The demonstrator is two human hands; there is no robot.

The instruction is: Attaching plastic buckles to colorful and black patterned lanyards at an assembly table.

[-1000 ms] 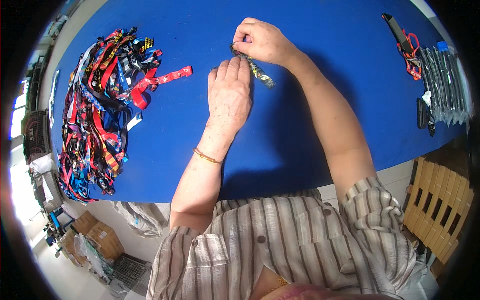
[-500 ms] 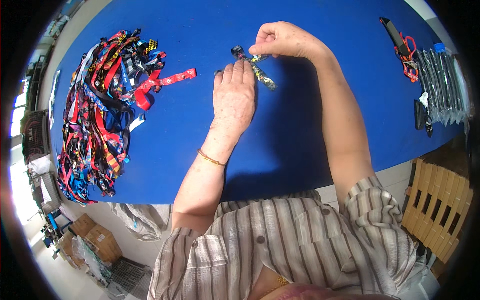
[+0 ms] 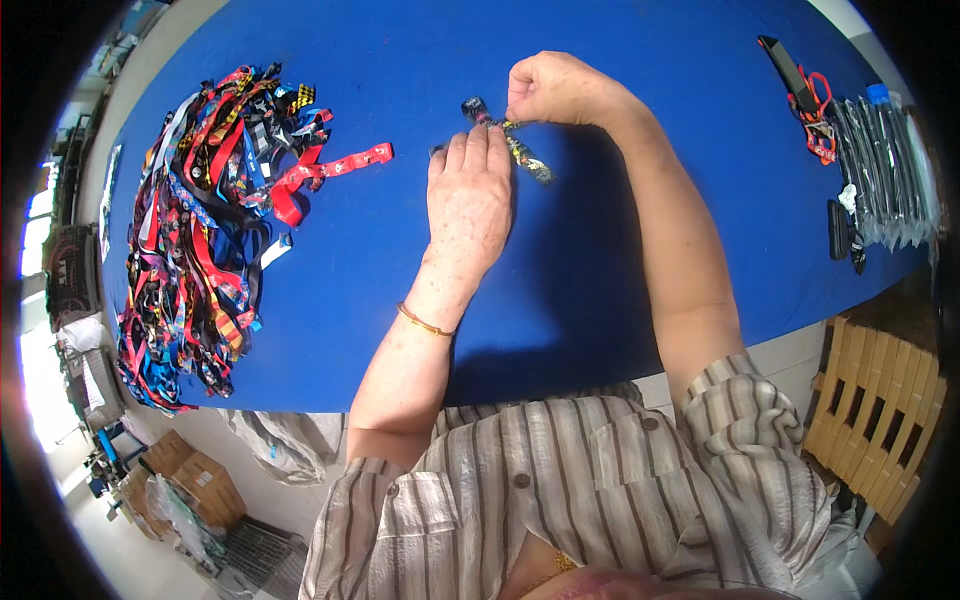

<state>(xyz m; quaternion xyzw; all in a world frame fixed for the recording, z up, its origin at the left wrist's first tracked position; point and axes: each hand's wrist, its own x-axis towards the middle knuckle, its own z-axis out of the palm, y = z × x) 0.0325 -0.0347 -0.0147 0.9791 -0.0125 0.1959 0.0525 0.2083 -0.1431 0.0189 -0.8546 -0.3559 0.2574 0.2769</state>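
Note:
A dark patterned fabric strap (image 3: 530, 162) lies crossed over itself on the blue table, and part of it is under my left hand (image 3: 468, 195). That hand rests flat with its fingers stretched out together, pressing the strap down. My right hand (image 3: 562, 88) is closed just beyond the crossing, thumb and fingers pinched at a short end of the strap. Its fingertips mostly hide what they grip. To the left, a red printed strap (image 3: 350, 162) sticks out of a large heap of colourful straps (image 3: 190, 230).
On the table's right side lie a black-handled cutter (image 3: 790, 75), red-handled scissors (image 3: 820, 130) and a row of clear-wrapped dark items (image 3: 880, 170). A small black object (image 3: 838, 230) is near them. Cardboard boxes (image 3: 205, 488) stand on the floor at lower left.
My right hand has come down slightly toward the strap, and its fingers have curled in closer around the strap's end. My left hand stays pressed in place.

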